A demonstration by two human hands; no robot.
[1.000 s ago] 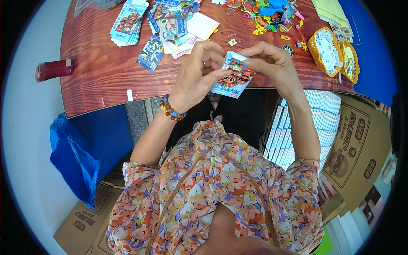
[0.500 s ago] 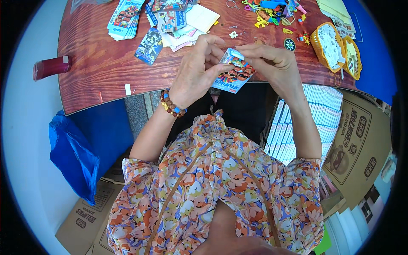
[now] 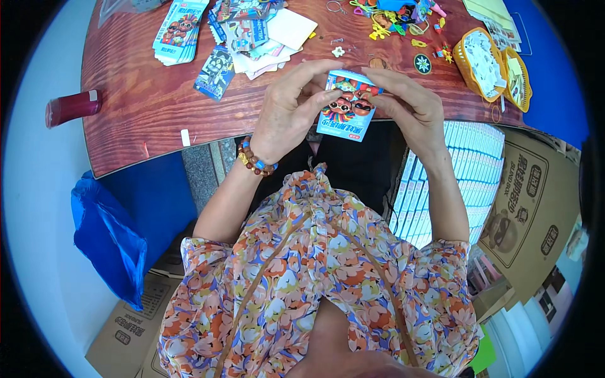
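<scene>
A small light-blue printed box [image 3: 345, 120] with cartoon figures is held between both hands over the table's near edge, its broad face toward me. My left hand [image 3: 291, 107], with bead bracelets at the wrist, grips the box's left side, thumb on its face. On the right side, my right hand [image 3: 409, 104] pinches it, thumb on the front and fingers near the top edge. Beyond the hands lie loose printed cards and paper sheets [image 3: 290, 28], with a blue-and-black card [image 3: 215, 72] closest to the left hand.
A stack of light-blue flat packs [image 3: 179, 31] lies far left, near a dark red bottle [image 3: 72, 108] on its side. Small coloured toys [image 3: 394, 19] and yellow baskets [image 3: 466, 72] occupy the far right. Below the table, many similar boxes [image 3: 450, 176] fill a carton [image 3: 526, 208].
The box has turned so that its broad face shows more squarely. My right fingers have come down along its right side. The view has shifted slightly.
</scene>
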